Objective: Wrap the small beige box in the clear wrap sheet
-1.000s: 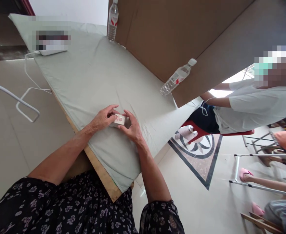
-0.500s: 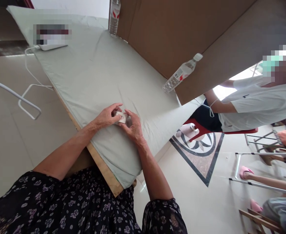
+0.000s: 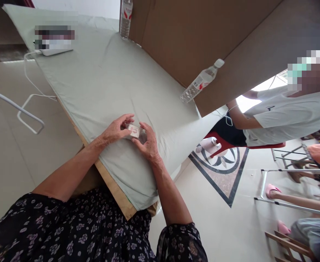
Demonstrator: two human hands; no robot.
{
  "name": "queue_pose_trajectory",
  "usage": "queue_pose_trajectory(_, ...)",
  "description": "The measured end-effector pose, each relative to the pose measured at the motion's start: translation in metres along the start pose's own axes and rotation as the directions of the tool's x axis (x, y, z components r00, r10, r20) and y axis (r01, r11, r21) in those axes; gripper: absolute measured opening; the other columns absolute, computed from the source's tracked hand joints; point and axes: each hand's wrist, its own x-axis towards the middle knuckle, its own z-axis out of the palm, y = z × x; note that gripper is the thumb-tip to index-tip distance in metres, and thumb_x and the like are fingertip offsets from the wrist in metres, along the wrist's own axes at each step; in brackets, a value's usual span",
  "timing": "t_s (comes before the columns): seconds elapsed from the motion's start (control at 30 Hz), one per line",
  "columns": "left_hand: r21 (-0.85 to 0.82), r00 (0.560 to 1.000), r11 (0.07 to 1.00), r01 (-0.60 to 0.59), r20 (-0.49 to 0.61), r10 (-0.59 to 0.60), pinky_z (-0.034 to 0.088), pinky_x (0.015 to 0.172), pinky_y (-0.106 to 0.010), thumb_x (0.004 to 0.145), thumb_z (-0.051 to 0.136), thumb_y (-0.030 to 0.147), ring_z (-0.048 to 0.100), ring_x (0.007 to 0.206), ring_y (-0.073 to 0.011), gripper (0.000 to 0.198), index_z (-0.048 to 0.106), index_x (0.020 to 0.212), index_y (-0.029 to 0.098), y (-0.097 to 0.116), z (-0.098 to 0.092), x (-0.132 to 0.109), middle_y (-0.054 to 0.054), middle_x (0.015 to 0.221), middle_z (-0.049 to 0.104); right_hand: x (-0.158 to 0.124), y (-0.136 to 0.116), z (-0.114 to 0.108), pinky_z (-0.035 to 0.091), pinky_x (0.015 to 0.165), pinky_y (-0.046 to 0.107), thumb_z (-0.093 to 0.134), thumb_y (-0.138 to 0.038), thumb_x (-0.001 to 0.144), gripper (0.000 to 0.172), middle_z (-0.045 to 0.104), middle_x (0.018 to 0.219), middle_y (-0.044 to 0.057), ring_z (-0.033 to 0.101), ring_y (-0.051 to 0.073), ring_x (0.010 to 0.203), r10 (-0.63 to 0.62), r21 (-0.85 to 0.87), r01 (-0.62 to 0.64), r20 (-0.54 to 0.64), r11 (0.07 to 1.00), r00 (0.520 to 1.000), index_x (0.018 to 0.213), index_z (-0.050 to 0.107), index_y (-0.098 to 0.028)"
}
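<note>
Between my two hands, low over the near corner of the cloth-covered table (image 3: pixel 94 83), is a small whitish box (image 3: pixel 134 131) with a reddish print on its top and a clear part at its right side. My left hand (image 3: pixel 119 128) has its thumb against the box's left edge, with its forefinger raised clear. My right hand (image 3: pixel 148 142) curves round the right side, thumb at the near edge and forefinger by the far corner. Whether the box rests on the cloth cannot be made out.
A water bottle (image 3: pixel 202 80) leans at the cardboard panel (image 3: pixel 192 43); another bottle (image 3: pixel 126 20) stands farther back. At the far left are a white device (image 3: pixel 58 50) and a white cable (image 3: pixel 26 72). A person in a white shirt (image 3: pixel 288 112) sits beyond the panel.
My fingers have spread slightly, and more of the box's printed top shows. The left thumb has drawn back toward the box's left edge. The view has shifted a little.
</note>
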Motion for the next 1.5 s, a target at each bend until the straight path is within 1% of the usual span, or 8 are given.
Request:
queue_pose_trajectory(0.23,-0.008,1.0,1.0,0.014,0.008,-0.014,0.053,0.103,-0.046,0.069,0.07,0.033,0.066,0.111,-0.0263,0.079,0.057,0.145,0.016,-0.001,-0.002,0.0,-0.014,0.131,0.068,-0.001,-0.008,-0.004,0.049,0.114,0.052,0.068,-0.032,0.096,0.036,0.059,0.152,0.012,0.06,0.031,0.136,-0.012,-0.111,0.017,0.046,0.994,0.999,0.132,0.069,-0.029)
queue_pose_trajectory(0.43,-0.084,0.999,0.996,0.04,-0.001,-0.04,0.054,0.096,-0.041,0.067,0.07,0.033,0.066,0.104,-0.0231,0.08,0.057,0.143,0.016,-0.001,-0.002,0.0,-0.013,0.129,0.067,-0.001,-0.013,-0.004,0.046,0.112,0.052,0.067,-0.033,0.099,0.029,0.06,0.151,0.013,0.06,0.032,0.136,-0.053,-0.228,0.055,0.018,0.972,0.998,0.127,0.071,-0.031)
queue_pose_trajectory(0.57,-0.105,0.999,0.994,0.039,-0.004,-0.039,0.055,0.092,-0.038,0.067,0.071,0.031,0.067,0.103,-0.0224,0.078,0.058,0.142,0.016,0.0,-0.002,-0.001,-0.013,0.128,0.068,-0.004,-0.019,-0.003,0.045,0.112,0.054,0.067,-0.038,0.097,0.025,0.061,0.151,0.013,0.057,0.034,0.139,-0.066,-0.218,0.062,-0.008,0.974,0.998,0.121,0.072,-0.03)
queue_pose_trajectory(0.77,-0.113,0.998,0.993,0.039,-0.041,-0.044,0.054,0.094,-0.04,0.064,0.07,0.028,0.066,0.106,-0.024,0.077,0.06,0.14,0.015,0.004,-0.002,-0.002,-0.013,0.126,0.069,-0.006,-0.017,-0.009,0.055,0.104,0.051,0.055,-0.04,0.102,0.023,0.07,0.132,0.013,0.068,0.028,0.12,-0.015,-0.112,-0.014,-0.248,0.994,0.969,0.107,0.074,-0.027)
queue_pose_trajectory(0.9,-0.106,0.994,0.994,0.034,-0.103,-0.045,0.054,0.097,-0.043,0.063,0.068,0.029,0.066,0.111,-0.0269,0.076,0.062,0.136,0.013,0.005,-0.002,-0.001,-0.014,0.125,0.069,-0.004,-0.014,-0.012,0.056,0.098,0.048,0.056,-0.037,0.103,0.023,0.076,0.114,0.011,0.071,0.026,0.111,-0.014,-0.062,-0.005,-0.306,0.998,0.952,0.098,0.075,-0.026)
queue_pose_trajectory(1.03,-0.101,0.985,0.994,0.039,-0.165,-0.056,0.053,0.101,-0.045,0.065,0.066,0.031,0.065,0.115,-0.0286,0.07,0.065,0.133,0.012,0.004,-0.003,-0.002,-0.014,0.122,0.072,-0.002,-0.018,-0.014,0.051,0.099,0.048,0.059,-0.034,0.103,0.02,0.077,0.113,0.009,0.069,0.026,0.11,-0.021,-0.095,0.0,-0.221,0.995,0.975,0.098,0.078,-0.028)
queue_pose_trajectory(1.23,-0.024,0.991,0.999,0.042,-0.126,-0.044,0.053,0.102,-0.045,0.067,0.067,0.033,0.066,0.113,-0.028,0.07,0.066,0.134,0.013,0.004,-0.003,-0.002,-0.014,0.124,0.072,0.011,-0.028,-0.028,0.044,0.097,0.044,0.059,-0.031,0.105,0.019,0.077,0.115,0.006,0.066,0.025,0.11,-0.108,-0.243,0.1,-0.021,0.965,0.994,0.106,0.078,-0.03)
queue_pose_trajectory(1.5,0.052,0.998,0.998,0.023,-0.065,-0.02,0.056,0.096,-0.042,0.07,0.066,0.031,0.068,0.098,-0.0231,0.067,0.065,0.135,0.016,0.006,-0.001,-0.004,-0.009,0.115,0.075,0.036,-0.047,-0.05,0.039,0.094,0.045,0.055,-0.019,0.104,0.022,0.077,0.106,0.004,0.06,0.024,0.101,-0.171,-0.428,0.298,0.309,0.853,0.935,0.1,0.075,-0.029)
